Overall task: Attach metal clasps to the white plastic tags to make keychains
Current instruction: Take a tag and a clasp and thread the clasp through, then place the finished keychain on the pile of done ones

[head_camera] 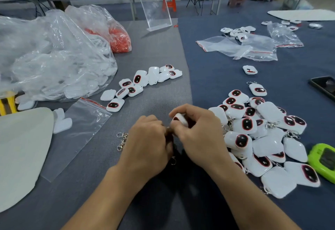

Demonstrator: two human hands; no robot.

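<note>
My right hand (196,135) grips a white plastic tag (180,118) with a dark red-rimmed window, held just above the grey table. My left hand (148,142) has its fingers curled against the tag's lower edge, pinching a small metal clasp (168,128) that is mostly hidden between the two hands. Loose metal clasps (121,141) lie on the table left of my left hand, and another clasp ring (173,161) peeks out under my palms. A row of bare white tags (137,84) lies beyond my hands. A heap of tags with clasps (261,139) sits to the right.
Large clear bags of white parts (54,57) and an orange-filled bag (119,39) fill the left. An empty zip bag (79,133) and a white sheet (21,153) lie near left. A green device (324,161), a phone (324,86), zip bags (241,48) and an acrylic stand (155,8) are to the right and back.
</note>
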